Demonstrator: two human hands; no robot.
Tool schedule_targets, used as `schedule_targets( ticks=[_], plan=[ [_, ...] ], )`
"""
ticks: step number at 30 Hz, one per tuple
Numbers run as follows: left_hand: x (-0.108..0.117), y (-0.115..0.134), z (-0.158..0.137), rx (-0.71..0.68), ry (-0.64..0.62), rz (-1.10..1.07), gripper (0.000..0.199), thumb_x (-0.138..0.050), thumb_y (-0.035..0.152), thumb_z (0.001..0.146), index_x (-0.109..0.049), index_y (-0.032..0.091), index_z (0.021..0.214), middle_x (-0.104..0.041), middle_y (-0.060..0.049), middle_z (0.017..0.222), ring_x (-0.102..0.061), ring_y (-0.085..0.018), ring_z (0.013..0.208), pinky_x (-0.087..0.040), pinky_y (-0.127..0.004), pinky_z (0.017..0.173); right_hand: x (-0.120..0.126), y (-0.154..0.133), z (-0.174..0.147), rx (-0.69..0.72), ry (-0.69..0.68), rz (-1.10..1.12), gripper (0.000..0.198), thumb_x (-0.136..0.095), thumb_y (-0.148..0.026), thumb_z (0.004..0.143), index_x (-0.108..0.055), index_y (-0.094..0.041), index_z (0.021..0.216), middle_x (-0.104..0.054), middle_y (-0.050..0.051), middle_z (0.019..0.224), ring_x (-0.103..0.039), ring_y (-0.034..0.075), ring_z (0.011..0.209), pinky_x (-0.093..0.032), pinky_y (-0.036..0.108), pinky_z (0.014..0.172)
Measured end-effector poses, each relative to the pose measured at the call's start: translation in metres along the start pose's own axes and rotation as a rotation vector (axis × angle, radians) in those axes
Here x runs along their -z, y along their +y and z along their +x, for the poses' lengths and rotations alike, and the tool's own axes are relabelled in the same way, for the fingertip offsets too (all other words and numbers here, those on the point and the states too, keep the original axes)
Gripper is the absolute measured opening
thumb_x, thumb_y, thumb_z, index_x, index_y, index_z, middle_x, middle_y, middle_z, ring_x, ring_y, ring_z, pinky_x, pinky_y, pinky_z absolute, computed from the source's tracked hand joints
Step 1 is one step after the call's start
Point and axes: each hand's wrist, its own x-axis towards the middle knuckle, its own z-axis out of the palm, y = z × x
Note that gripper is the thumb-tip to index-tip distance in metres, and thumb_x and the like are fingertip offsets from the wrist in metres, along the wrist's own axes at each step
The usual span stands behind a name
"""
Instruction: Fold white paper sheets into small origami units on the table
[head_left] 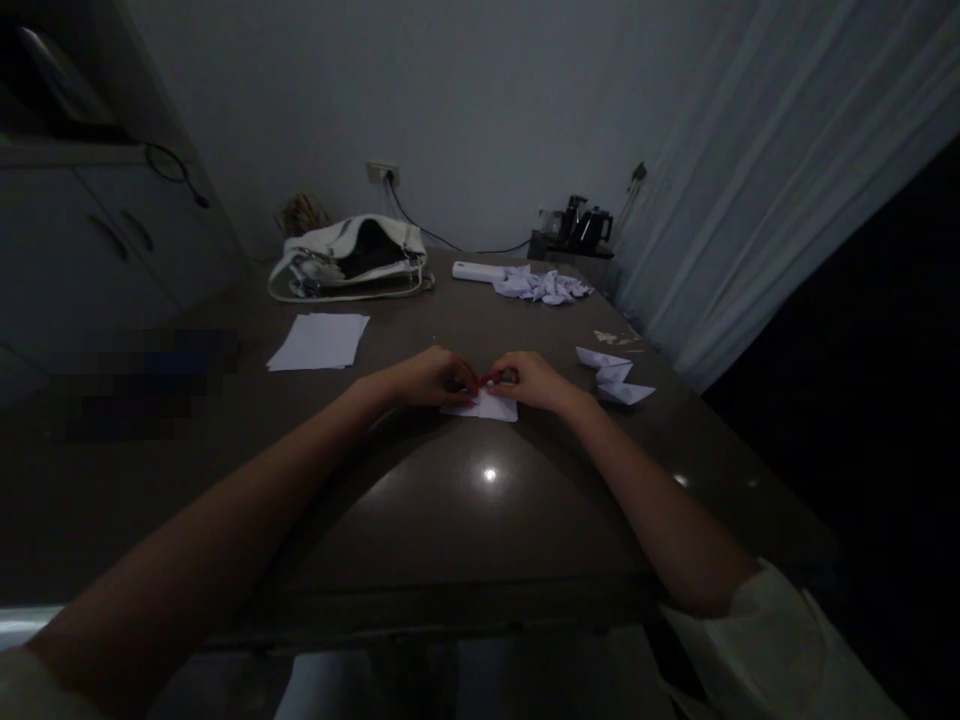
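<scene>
A small piece of folded white paper (pixel 495 406) lies on the dark tabletop in front of me. My left hand (pixel 437 378) grips its left part, fingers bent and pinched together. From the other side my right hand (pixel 531 382) pinches the paper near its upper middle, the fingertips of both hands almost meeting. The fingers cover the paper's far edge, so the exact fold is hidden. Just right of my right hand sit a few folded paper pieces (pixel 615 376) with pointed ends.
A stack of white sheets (pixel 319 341) lies to the left. Behind it rests an open white handbag (pixel 360 258). At the back right are a heap of folded papers (pixel 544 286) and a white roll-like object (pixel 477 271). Small scraps (pixel 611 338) lie near the table's right edge.
</scene>
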Motion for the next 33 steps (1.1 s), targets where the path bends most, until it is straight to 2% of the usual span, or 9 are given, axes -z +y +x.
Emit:
schedule_targets(
  ticks=[13,33],
  plan=[
    [0.0001,-0.0002,0.0012,0.004,0.005,-0.005,0.016,-0.067,0.024,0.078,-0.076,0.019,0.091,-0.074,-0.006,0.098,-0.068,-0.016,0.084,-0.047,-0.024,0.080,0.0001,0.0003,0.0000,-0.009,-0.007,0.013,0.018,-0.068,-0.018,0.080,-0.075,-0.017,0.097,-0.070,0.004,0.085,-0.055,0.011,0.066,-0.038,0.022,0.063],
    [0.0009,0.0012,0.0007,-0.012,-0.012,0.022,0.015,-0.066,0.023,0.081,-0.075,0.018,0.092,-0.074,-0.006,0.101,-0.069,-0.016,0.087,-0.046,-0.022,0.079,0.0002,-0.0009,-0.0001,0.003,0.001,-0.003,0.018,-0.068,-0.016,0.080,-0.075,-0.015,0.096,-0.070,0.005,0.084,-0.056,0.012,0.066,-0.038,0.022,0.062]
  ],
)
